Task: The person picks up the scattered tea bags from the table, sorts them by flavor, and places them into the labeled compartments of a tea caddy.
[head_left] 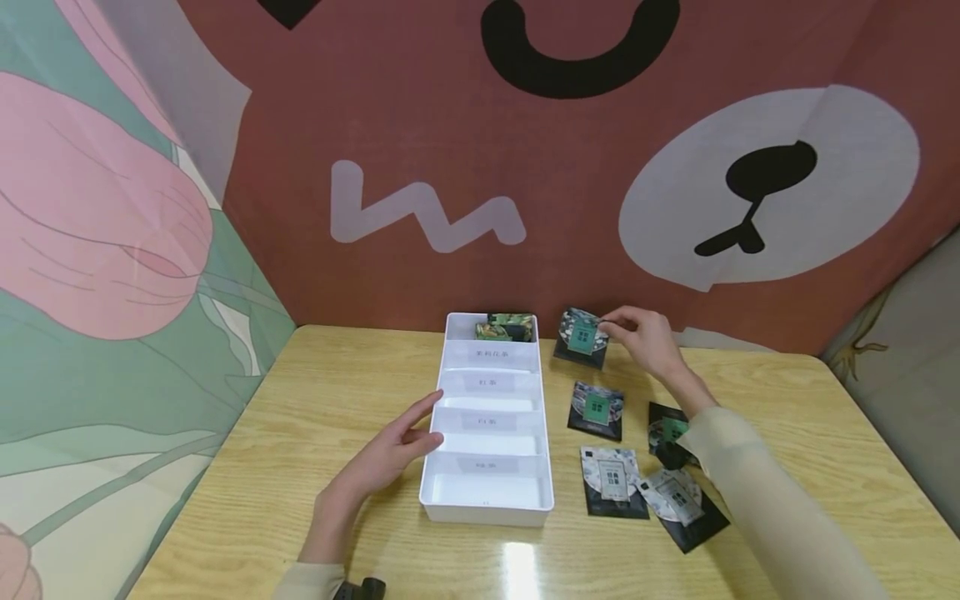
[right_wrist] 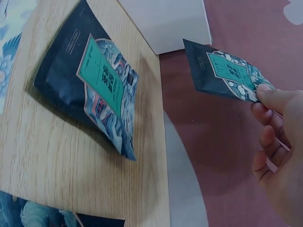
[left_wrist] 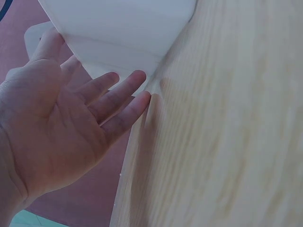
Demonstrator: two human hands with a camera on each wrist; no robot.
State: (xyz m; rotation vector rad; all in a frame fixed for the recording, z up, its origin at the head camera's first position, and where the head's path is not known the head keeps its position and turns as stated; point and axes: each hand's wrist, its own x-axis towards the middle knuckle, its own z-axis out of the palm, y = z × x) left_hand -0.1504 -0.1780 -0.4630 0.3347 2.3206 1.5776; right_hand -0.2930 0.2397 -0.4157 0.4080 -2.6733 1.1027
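Note:
A long white divided box [head_left: 487, 516] stands on the table, with labelled compartments one behind another. My left hand [head_left: 386, 454] rests its thumb and a fingertip against the box's left side. In the left wrist view that hand [left_wrist: 61, 113] has its fingers extended at the box wall [left_wrist: 123, 28]. Right of the box's far end, my right hand [head_left: 647, 340] pinches the edge of a dark tea sachet [head_left: 581, 337] with a green label. The right wrist view shows this sachet [right_wrist: 227, 71] between thumb and finger, held up off the table; the hand's other fingers are curled.
Green-patterned packets [head_left: 510, 327] lie in the farthest compartment. Right of the box lie a green-labelled sachet [head_left: 596, 410], a pale-labelled sachet [head_left: 613, 483], another pale-labelled one [head_left: 678, 500] and a sachet [head_left: 666, 425] partly hidden by the right sleeve. A printed cloth [head_left: 420, 283] hangs behind the table.

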